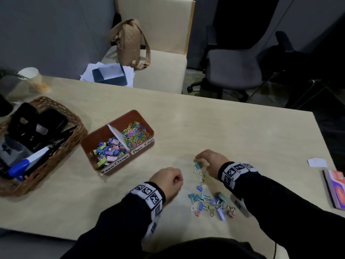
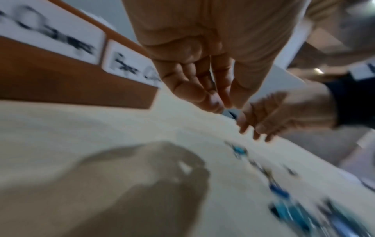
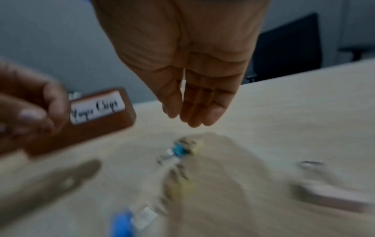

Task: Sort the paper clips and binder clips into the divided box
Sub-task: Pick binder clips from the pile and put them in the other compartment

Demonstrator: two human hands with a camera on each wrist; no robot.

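Note:
The brown divided box [image 1: 141, 116] stands left of centre; its near compartment holds pastel binder clips [image 1: 108, 150] and its far one coloured paper clips [image 1: 136, 135]. Several loose binder clips [image 1: 211, 202] lie on the table near me. One blue clip [image 1: 197, 166] lies apart from them, toward the box. My right hand [image 1: 207, 159] hovers just above that blue clip [image 3: 179, 150], its fingers [image 3: 198, 112] straight and together, holding nothing. My left hand [image 1: 168, 181] hangs to its left with loosely curled fingers [image 2: 202, 89]. Its palm shows nothing in it.
A wicker basket [image 1: 61, 113] with a stapler and pens stands at the left edge. A notebook [image 1: 336, 189] and a white paper slip [image 1: 317, 162] lie at the right edge. A cup [image 1: 29, 73] stands at the far left. Chairs are beyond the table.

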